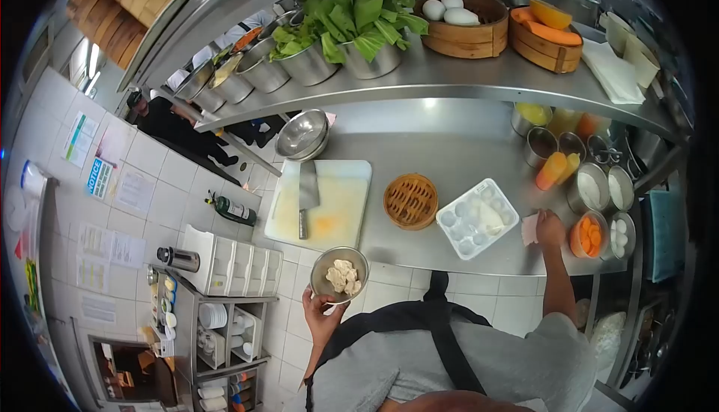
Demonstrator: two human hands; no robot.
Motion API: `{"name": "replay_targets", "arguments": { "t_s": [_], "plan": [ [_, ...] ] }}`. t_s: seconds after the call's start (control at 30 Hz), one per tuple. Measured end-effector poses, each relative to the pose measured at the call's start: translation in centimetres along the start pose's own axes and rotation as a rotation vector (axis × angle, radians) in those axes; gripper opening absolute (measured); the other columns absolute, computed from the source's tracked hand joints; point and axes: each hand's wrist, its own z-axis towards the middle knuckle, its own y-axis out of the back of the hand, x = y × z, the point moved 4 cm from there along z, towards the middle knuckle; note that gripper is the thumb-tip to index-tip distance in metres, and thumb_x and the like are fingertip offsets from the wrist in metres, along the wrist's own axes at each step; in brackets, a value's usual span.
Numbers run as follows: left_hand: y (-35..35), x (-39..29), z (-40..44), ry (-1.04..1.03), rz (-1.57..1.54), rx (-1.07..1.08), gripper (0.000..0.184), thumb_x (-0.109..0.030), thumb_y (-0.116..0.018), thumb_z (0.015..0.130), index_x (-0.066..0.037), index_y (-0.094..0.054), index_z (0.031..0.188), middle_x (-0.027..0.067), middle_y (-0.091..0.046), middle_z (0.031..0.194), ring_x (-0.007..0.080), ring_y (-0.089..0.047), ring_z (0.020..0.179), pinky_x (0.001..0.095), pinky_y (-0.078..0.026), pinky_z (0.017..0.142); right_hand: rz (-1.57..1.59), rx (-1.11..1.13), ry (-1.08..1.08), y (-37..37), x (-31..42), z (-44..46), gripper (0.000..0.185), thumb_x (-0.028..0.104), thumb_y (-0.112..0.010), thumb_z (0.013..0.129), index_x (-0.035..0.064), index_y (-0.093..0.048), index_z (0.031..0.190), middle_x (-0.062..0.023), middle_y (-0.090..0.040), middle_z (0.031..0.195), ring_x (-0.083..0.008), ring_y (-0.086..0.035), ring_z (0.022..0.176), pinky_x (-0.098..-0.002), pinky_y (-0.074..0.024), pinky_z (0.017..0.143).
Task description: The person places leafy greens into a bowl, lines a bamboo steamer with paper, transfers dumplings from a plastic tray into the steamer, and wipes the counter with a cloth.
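My left hand (323, 314) grips the rim of a small metal bowl (317, 270) just off the counter's front edge. Pale, lumpy pieces of food (343, 277) lie inside it; their kind is unclear. At the right, my right hand (552, 230) is closed on a pinkish-white cloth (530, 228) against the steel counter (404, 251). Between my hands stand a round bamboo steamer (410, 201) with a slatted top and a white plastic tray with round hollows (478, 219). A cleaver (308, 195) rests on the white cutting board (352, 202).
Metal tubs of leafy greens (367, 22) and a bamboo basket with eggs (464, 34) line the shelf (419, 86) above. Sauce bottles (551, 171) and a tub of orange slices (588, 237) stand at right. Nested metal bowls (302, 135) sit behind the board. A person (180, 123) is beyond, at left.
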Motion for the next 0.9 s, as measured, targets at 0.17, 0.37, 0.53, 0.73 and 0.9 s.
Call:
{"name": "replay_targets", "arguments": {
  "t_s": [0.17,0.37,0.53,0.73,0.9],
  "plan": [
    [-5.6,0.7,7.8,0.001,-0.021,0.003,0.029,-0.009,-0.092,0.078,-0.004,-0.067,0.093,0.0201,-0.042,0.149,0.0287,-0.062,0.128,0.0372,-0.064,0.086,0.070,-0.177,0.012,1.1,-1.2,2.0,0.030,0.030,-0.049,0.108,0.0049,-0.061,0.119,-0.0271,-0.072,0.106,-0.0502,-0.070,0.094,-0.0555,-0.0575,0.081],
    [-8.6,3.2,19.2,-0.056,-0.070,0.119,0.026,-0.006,-0.089,0.081,-0.004,-0.068,0.096,0.0187,-0.062,0.123,0.0356,-0.038,0.150,0.0372,-0.065,0.087,-0.139,-0.061,0.094,10.3,3.6,-1.6,0.038,0.027,-0.066,0.095,0.0052,-0.064,0.126,-0.0258,-0.072,0.109,-0.0476,-0.069,0.101,-0.0523,-0.0551,0.094],
    [-10.5,1.4,25.1,-0.204,-0.140,0.115,0.031,-0.002,-0.087,0.083,-0.003,-0.062,0.102,0.0141,-0.068,0.110,0.0198,-0.070,0.099,0.0344,-0.057,0.091,0.269,-0.091,0.207,25.3,18.3,-7.3,0.036,0.022,-0.073,0.090,0.0036,-0.071,0.122,-0.0210,-0.071,0.120,-0.0397,-0.071,0.106,-0.0451,-0.0547,0.094],
    [-12.4,8.2,29.4,-0.274,-0.098,0.167,0.033,-0.006,-0.089,0.080,-0.003,-0.068,0.105,0.0307,-0.034,0.155,0.0428,-0.042,0.146,0.0358,-0.064,0.076,0.388,-0.646,0.752,36.6,38.9,-12.9,0.033,0.011,-0.080,0.086,0.0074,-0.073,0.118,-0.0145,-0.067,0.117,-0.0348,-0.065,0.102,-0.0432,-0.0538,0.087],
    [-9.3,4.8,29.7,-0.356,0.113,0.294,0.069,-0.014,-0.091,0.078,-0.009,-0.058,0.139,0.0334,-0.029,0.158,0.0462,-0.041,0.145,0.0442,-0.059,0.089,0.368,-0.871,0.808,38.9,49.6,-12.5,0.032,0.012,-0.081,0.084,0.0082,-0.074,0.115,-0.0116,-0.059,0.105,-0.0323,-0.061,0.098,-0.0435,-0.0524,0.084]
  ]
}}
